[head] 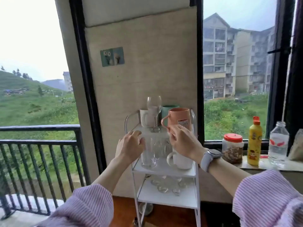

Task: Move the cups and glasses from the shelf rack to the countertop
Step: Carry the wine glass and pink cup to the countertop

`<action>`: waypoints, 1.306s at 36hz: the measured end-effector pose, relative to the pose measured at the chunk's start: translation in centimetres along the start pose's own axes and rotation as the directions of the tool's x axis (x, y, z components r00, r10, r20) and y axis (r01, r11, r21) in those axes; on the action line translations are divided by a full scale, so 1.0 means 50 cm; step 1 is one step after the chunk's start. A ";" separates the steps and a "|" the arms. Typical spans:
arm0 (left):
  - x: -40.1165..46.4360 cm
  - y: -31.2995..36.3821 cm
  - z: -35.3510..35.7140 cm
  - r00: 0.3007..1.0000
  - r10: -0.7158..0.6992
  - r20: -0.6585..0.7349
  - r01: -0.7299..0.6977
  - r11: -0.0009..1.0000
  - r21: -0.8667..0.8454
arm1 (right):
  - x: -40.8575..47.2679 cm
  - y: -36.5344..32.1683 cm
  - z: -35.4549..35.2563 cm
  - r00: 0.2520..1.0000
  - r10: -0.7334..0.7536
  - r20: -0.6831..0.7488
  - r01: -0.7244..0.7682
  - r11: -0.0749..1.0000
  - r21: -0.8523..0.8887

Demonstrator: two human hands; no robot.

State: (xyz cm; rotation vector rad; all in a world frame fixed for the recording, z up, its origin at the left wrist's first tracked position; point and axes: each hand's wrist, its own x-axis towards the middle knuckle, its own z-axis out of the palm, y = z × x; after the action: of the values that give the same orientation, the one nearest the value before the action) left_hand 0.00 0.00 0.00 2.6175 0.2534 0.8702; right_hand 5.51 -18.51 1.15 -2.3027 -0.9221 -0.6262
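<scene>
Salmon-pink plastic mug w/ a loop handle and a label stands on the top tier of the white three-tier metal shelf rack; the right hand is raised just in front of it, fingertips at the handle's lower end. Fingers are curled, but whether they pinch the handle or only touch it I cannot tell. That wrist wears a pale grey smartwatch.

Left hand hovers at the top tier's front left corner, fingers loosely bent, grasping nothing.

Top tier count: 3 mugs – the pink one, 1 white ceramic mug at back left, 1 teal mug behind the pink – plus 1 clear stemmed wine glass upright btwn the white and pink.

Middle tier: 1 clear tall tumbler front left, more clear glasses behind it (number unclear), 1 white mug w/ handle on the right, partly hidden by the right wrist.

Bottom tier: several clear glasses, too overlapped to count.

Rack stands on a reddish-brown wooden countertop.

On the window ledge at right: 1 red-lidded clear jar, 1 yellow squeeze bottle w/ orange cap, 1 clear plastic water bottle, uncapped.

Both forearms show pink-striped sleeves.
</scene>
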 end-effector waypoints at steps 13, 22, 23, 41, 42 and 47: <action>0.091 -0.108 0.051 0.994 0.050 -0.096 -0.056 0.996 -0.065 | 0.148 -0.042 0.119 0.882 0.469 -0.053 -0.370 0.757 0.538; 0.109 -0.123 0.075 0.992 0.070 -0.105 -0.085 0.986 -0.145 | 0.160 -0.032 0.143 0.885 0.465 -0.021 -0.379 0.745 0.550; 0.110 -0.123 0.078 0.992 0.076 -0.105 -0.090 0.985 -0.145 | 0.157 -0.027 0.141 0.887 0.460 -0.033 -0.368 0.749 0.551; 0.211 0.025 0.168 0.999 -0.035 0.014 0.038 0.906 -0.422 | 0.111 0.033 0.040 0.833 0.517 -0.197 -0.399 0.808 0.434; 0.220 0.031 0.172 0.998 -0.056 0.005 0.052 0.883 -0.466 | 0.111 0.034 0.041 0.838 0.513 -0.188 -0.400 0.810 0.429; 0.263 0.044 0.180 0.992 -0.129 0.003 0.103 0.775 -0.624 | 0.114 0.039 0.045 0.850 0.509 -0.137 -0.399 0.791 0.464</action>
State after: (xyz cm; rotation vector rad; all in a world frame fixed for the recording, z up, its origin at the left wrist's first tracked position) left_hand 16.00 -0.91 1.29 1.9416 0.1058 0.7927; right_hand 11.13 -15.56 2.31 -1.8891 -0.3027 -0.4413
